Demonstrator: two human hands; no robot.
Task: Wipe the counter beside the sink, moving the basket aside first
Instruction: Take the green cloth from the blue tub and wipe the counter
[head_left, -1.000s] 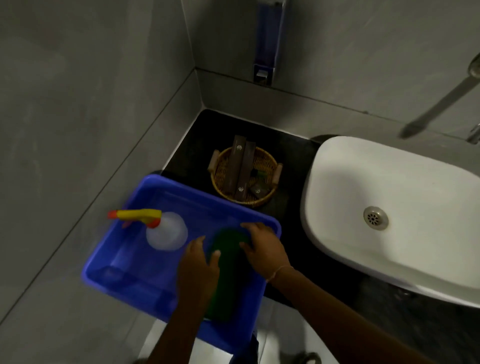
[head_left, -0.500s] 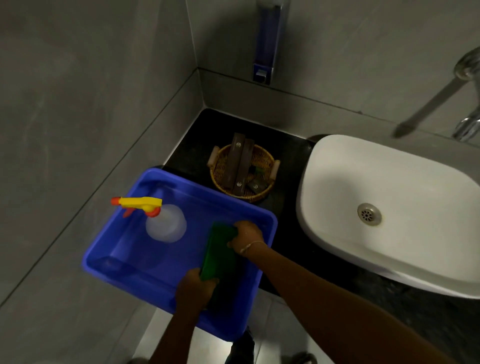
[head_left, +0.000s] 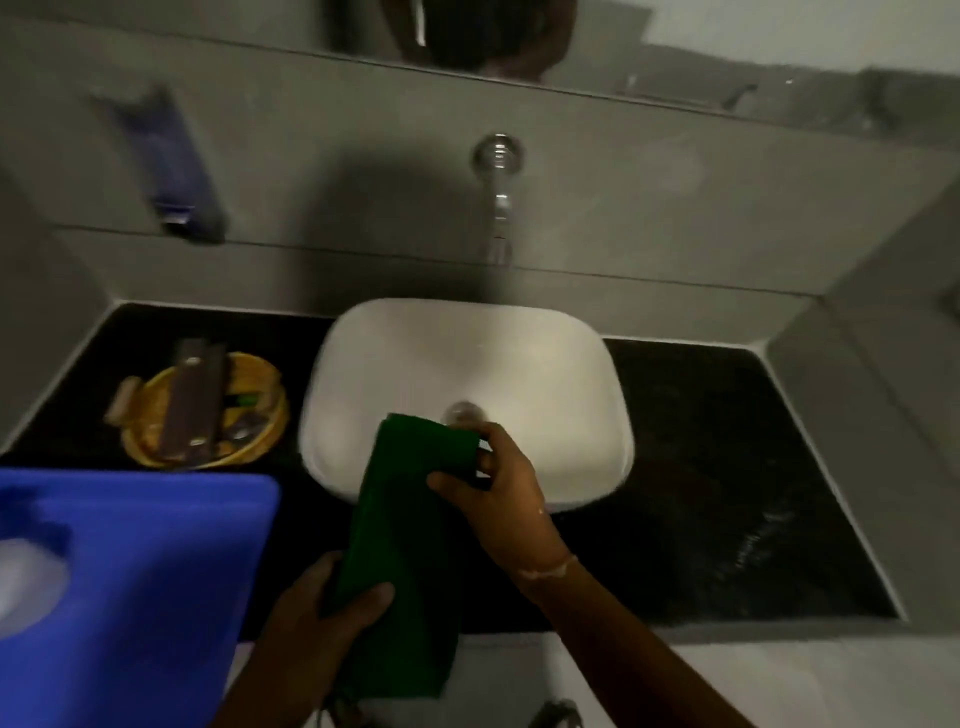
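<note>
A green cloth (head_left: 402, 540) hangs between my hands over the front edge of the white sink (head_left: 545, 374). My right hand (head_left: 498, 483) grips its upper end above the basin. My left hand (head_left: 322, 618) pinches its lower part near the counter's front edge. The woven basket (head_left: 254, 441) holding dark flat items sits on the black counter (head_left: 727, 493) left of the sink, apart from both hands.
A blue plastic tub (head_left: 145, 561) with a white bottle inside fills the lower left, in front of the basket. A wall tap (head_left: 497, 197) sticks out above the sink. A soap dispenser (head_left: 166, 166) hangs on the grey wall at left. Grey ledges frame the counter.
Both hands have lifted the green cloth out of the blue tub and carried it right, over the sink. The view has swung right, centring on the basin.
</note>
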